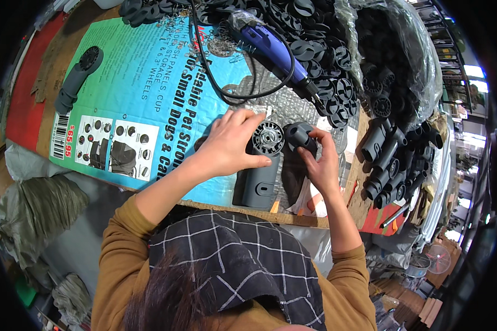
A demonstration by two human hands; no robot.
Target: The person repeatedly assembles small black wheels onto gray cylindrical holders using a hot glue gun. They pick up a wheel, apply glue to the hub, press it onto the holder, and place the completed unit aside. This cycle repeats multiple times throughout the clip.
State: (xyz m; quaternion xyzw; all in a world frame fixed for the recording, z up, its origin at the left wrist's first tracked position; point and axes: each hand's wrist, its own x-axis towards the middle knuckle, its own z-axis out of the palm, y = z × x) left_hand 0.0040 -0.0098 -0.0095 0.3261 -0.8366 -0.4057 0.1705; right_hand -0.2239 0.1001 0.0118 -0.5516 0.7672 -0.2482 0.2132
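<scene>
A dark grey plastic tube fitting (pixel 260 182) with a round toothed head lies on the bench before me, a metal spring (pixel 269 138) in the middle of its head. My left hand (pixel 232 145) rests on the fitting's left side, thumb across its neck, fingertips beside the head. Just right of the head, my right hand (pixel 324 159) holds a round dark plastic cap (pixel 300 135) between thumb and fingers, tilted. A blue-purple electric screwdriver (pixel 273 49) with a black cable lies beyond both hands, its bit pointing towards the lower right.
Black plastic caps (pixel 310 49) are heaped at the back. A clear plastic bag (pixel 428 62) of dark parts stands at the right, above several tube fittings (pixel 383 165). Small metal parts (pixel 223 43) lie near the screwdriver. Another fitting (pixel 76 80) lies on the printed cardboard (pixel 149 124) at left.
</scene>
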